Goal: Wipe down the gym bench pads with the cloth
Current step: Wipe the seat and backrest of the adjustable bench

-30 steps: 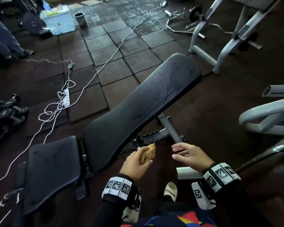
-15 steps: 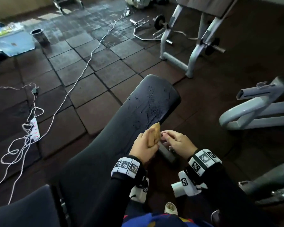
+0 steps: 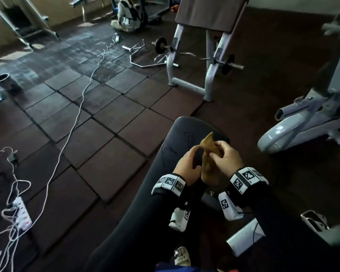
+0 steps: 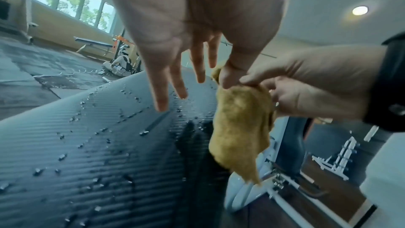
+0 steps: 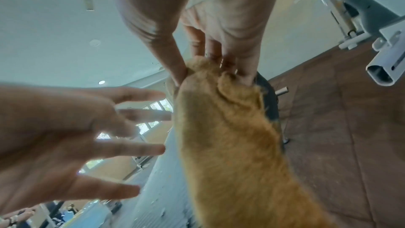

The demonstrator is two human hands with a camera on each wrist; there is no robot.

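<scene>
The black textured bench pad (image 3: 155, 193) slopes from the lower left up to its rounded end under my hands. Water droplets dot the bench pad (image 4: 87, 145). A yellow-brown cloth (image 3: 209, 154) hangs just above the pad's right edge. My right hand (image 3: 222, 154) pinches its top between thumb and fingers; the right hand (image 5: 208, 68) shows this close up, with the cloth (image 5: 230, 145) dangling below. My left hand (image 3: 186, 165) is beside the cloth with straight, spread fingers. In the left wrist view the left hand (image 4: 192, 75) hovers over the wet pad, its thumb by the cloth (image 4: 238, 127).
A white cable and power strip (image 3: 21, 213) lie on the tiled floor at left. A metal cup (image 3: 3, 81) stands far left. A grey machine frame (image 3: 312, 122) is close on the right. A white bench frame (image 3: 192, 65) and a curl bar (image 3: 161, 47) stand ahead. A person (image 3: 126, 18) sits at the back.
The cloth has passed from my left hand's grip to my right hand's pinch, and the left fingers have opened. Both hands moved up the pad towards its far end.
</scene>
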